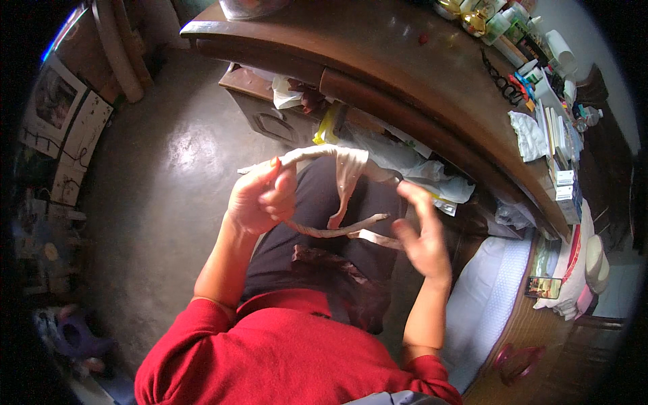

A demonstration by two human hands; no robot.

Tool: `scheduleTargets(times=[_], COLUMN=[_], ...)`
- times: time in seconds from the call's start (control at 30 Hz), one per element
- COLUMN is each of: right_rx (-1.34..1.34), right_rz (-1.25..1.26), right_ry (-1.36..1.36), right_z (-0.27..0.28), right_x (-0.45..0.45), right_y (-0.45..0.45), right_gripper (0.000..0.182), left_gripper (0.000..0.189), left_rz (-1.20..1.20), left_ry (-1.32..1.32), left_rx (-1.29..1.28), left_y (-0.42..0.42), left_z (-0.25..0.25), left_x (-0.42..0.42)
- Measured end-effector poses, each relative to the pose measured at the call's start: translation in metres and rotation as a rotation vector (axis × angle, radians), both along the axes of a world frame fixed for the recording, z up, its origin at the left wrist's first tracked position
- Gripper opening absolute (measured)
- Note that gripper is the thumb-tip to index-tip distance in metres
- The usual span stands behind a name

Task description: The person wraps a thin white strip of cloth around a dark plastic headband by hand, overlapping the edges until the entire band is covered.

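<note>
A curved rod or wire wrapped in pale cloth strip [316, 150] arches over my lap. My left hand [266, 197] is closed around it near one end. A loose flap of the strip hangs from the arch's middle. My right hand [422, 230], slightly blurred, has its fingers apart beside the far end; whether a fingertip touches it I cannot tell. Below the arch, another thin wrapped length [334, 233] crosses my dark trousers, with a pale strip end close to my right hand. A dark brown piece of cloth [329, 263] lies on my lap.
A brown wooden desk [395, 66] curves ahead, with scissors [506, 88], bottles and small boxes at its right side. Under it are plastic bags [435, 177] and a small wooden cabinet [268, 119]. A phone [543, 287] rests at the right, beside white bedding [481, 298].
</note>
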State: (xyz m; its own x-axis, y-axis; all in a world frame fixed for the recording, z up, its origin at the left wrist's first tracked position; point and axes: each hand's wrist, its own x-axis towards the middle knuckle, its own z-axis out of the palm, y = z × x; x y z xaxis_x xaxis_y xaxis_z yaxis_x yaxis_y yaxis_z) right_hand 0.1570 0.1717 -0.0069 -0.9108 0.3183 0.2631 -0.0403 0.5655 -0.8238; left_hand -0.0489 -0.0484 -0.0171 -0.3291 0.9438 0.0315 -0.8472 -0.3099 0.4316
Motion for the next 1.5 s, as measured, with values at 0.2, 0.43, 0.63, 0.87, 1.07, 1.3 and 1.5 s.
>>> scheduleTargets(times=[0.2, 0.43, 0.63, 0.87, 1.07, 1.3, 1.5], right_rx=[-0.074, -0.841, -0.870, -0.455, -0.655, -0.282, -0.190], right_rz=[0.191, 0.261, -0.184, -0.083, -0.243, -0.378, 0.082], right_ry=[-0.133, -0.041, 0.254, -0.054, 0.594, -0.098, -0.023], right_z=[0.024, 0.015, 0.038, 0.015, 0.063, 0.042, 0.020], right_x=[-0.023, -0.031, -0.020, 0.025, 0.057, 0.042, -0.004], right_y=[-0.011, -0.043, 0.030, 0.038, 0.067, 0.055, 0.009], right_gripper=[0.071, 0.024, 0.014, 0.015, 0.020, 0.012, 0.019], left_gripper=[0.032, 0.025, 0.030, 0.030, 0.030, 0.031, 0.031], left_rz=[-0.008, 0.003, -0.202, 0.055, -0.023, 0.012, -0.057], left_ry=[0.151, 0.291, 0.051, -0.066, 0.058, -0.295, -0.190], left_rx=[-0.126, -0.257, 0.009, -0.117, -0.185, 0.114, 0.151], left_y=[0.010, 0.020, 0.007, 0.012, 0.007, 0.009, 0.008], left_z=[0.005, 0.011, -0.004, 0.000, -0.002, -0.008, -0.007], left_x=[0.017, 0.031, 0.014, 0.009, 0.008, 0.000, 0.002])
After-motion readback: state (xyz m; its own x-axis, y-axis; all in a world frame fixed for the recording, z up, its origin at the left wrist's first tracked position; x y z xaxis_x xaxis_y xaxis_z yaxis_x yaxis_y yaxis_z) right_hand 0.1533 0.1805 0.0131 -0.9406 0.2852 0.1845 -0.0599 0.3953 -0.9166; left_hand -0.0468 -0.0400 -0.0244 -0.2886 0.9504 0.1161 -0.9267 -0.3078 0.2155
